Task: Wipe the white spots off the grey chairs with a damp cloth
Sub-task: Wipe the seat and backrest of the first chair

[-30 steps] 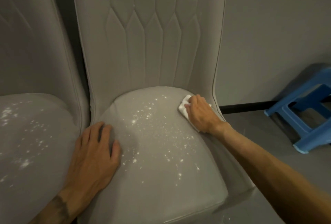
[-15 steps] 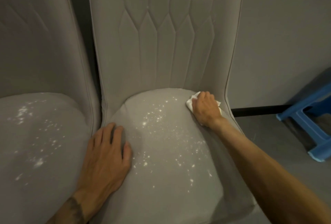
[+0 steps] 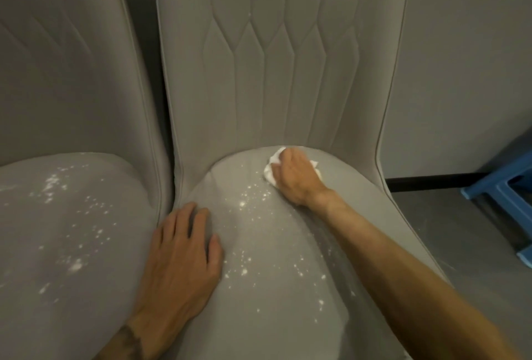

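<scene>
Head view, step: wiping rear of grey chair seat (image 3: 276,247) — many white spots (image 3: 243,203) to go.
Right hand (image 3: 296,177): clamped on white cloth (image 3: 270,172).
Left hand (image 3: 178,262): flat, fingers straight, on seat.
Next: sweep cloth forward — over spots.

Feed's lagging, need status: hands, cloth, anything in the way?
Right hand grips cloth at rear of seat. Left hand flat on seat. White spots remain mid-seat; left chair spotted too. Nothing in the way.

Two chairs (image 3: 72,86) (image 3: 288,86), one cloth (image 3: 270,172), one stool (image 3: 502,187)
</scene>
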`<state>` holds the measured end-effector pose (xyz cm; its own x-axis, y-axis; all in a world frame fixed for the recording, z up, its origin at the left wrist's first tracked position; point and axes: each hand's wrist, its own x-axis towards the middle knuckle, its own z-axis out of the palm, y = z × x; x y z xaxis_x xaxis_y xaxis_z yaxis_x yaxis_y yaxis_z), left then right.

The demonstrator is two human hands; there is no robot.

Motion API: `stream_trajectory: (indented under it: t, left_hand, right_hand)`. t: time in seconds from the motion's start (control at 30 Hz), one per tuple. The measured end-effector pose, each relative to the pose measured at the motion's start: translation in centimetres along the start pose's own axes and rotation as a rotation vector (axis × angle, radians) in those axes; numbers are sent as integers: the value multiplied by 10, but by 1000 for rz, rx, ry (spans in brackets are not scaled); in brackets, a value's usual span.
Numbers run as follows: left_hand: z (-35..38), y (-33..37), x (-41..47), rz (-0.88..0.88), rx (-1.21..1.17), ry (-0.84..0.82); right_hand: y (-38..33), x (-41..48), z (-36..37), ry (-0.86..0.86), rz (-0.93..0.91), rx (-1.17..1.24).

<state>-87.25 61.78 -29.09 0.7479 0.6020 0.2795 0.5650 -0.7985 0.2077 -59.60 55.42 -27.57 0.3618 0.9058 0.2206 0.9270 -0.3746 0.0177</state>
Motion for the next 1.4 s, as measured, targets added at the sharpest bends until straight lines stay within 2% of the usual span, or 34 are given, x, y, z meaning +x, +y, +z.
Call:
stream_trajectory:
  t: [0.03, 0.1, 0.2, 0.27, 0.3, 0.4, 0.47, 0.6, 0.67, 0.77, 0.87, 1.0, 1.1, 1.13, 1.2, 1.27, 1.33, 1.4]
  left_hand:
    - [0, 0, 0, 1, -1, 3]
    - [0, -1, 0, 4, -4, 7]
    - [0, 0, 0, 7, 3, 13]
    - [0, 0, 1, 5, 10, 14]
    - [-1, 1, 1, 6, 13, 7]
    - [-4, 2, 0, 0, 7, -12]
    - [-5, 3, 0, -11, -2, -23]
    - [-7, 4, 0, -24, -14, -55]
    - [-8, 4, 0, -28, -15, -53]
    - [-7, 4, -2, -19, -27, -46]
    - [-8, 3, -2, -19, -45, -55]
    - [-9, 4, -2, -14, -60, -55]
    - [-9, 4, -3, -17, -74, -54]
    - [-9, 5, -3, -16, -82, -52]
    - [-10, 4, -2, -16, -93, -52]
    - [-11, 4, -3, -13, -88, -57]
    - [-12, 4, -3, -11, -86, -56]
    - [-13, 5, -3, -11, -88, -65]
  right_hand:
    - [-3, -4, -1, 30, -52, 57]
    - [10, -12, -11, 7, -14, 152]
    - [45, -11, -9, 9, 140, 97]
    - [43, -5, -7, -31, 243, 33]
    - [33, -5, -7, -47, 208, 24]
    - [8, -32, -9, -3, 16, 224]
    - [15, -56, -18, -22, -50, 243]
    - [56, -72, -26, -16, 136, 138]
    - [41, -74, -33, 36, 200, 78]
    - [-14, -89, -29, 168, 44, 139]
    - [-24, -110, -28, 70, -27, 241]
    - [27, -116, -40, 23, 144, 76]
    - [10, -119, -49, 1, 226, -5]
    - [-8, -123, -51, 41, 220, 15]
    - [-41, -135, -45, 145, 95, 106]
    - [-45, -147, -42, 118, 13, 121]
    - [-19, -153, -43, 69, 107, 134]
    - [10, -154, -47, 19, 229, 36]
